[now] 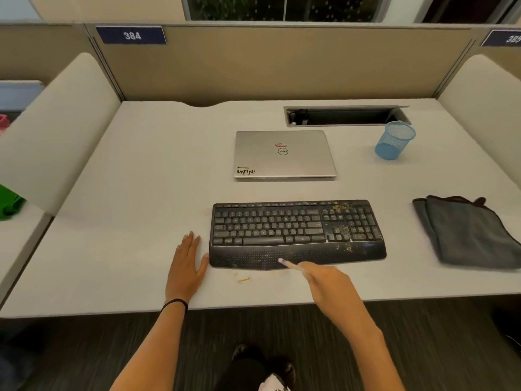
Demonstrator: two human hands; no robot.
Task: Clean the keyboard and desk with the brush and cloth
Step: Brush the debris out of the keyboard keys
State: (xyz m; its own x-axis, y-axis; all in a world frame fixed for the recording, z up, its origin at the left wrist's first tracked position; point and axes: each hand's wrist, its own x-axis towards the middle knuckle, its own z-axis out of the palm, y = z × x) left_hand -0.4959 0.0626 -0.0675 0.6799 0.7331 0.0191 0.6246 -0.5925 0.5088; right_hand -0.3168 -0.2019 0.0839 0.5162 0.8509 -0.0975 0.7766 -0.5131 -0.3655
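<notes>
Keyboard point(296, 232) lies flat near the front of the desk point(141, 193). Crumbs point(342, 210) sit thick over its number pad and right palm rest, with a few more on the desk just in front of it. Your left hand point(186, 261) lies flat on the desk, fingers straight and close together, thumb just beside the keyboard's left end. Your right hand point(327, 280) pinches the brush point(290, 265), a thin pale stick with its tip over the palm rest; blur hides the exact lay of the fingers. The brush looks light and slim: hold it low like a pen and press lightly, or the crumbs will likely scatter. The keyboard is probably light plastic and may slide, so brace its end. Cloth point(468, 232), folded, lies well right of the keyboard. It looks soft and limp; take it by a bunched fold.
</notes>
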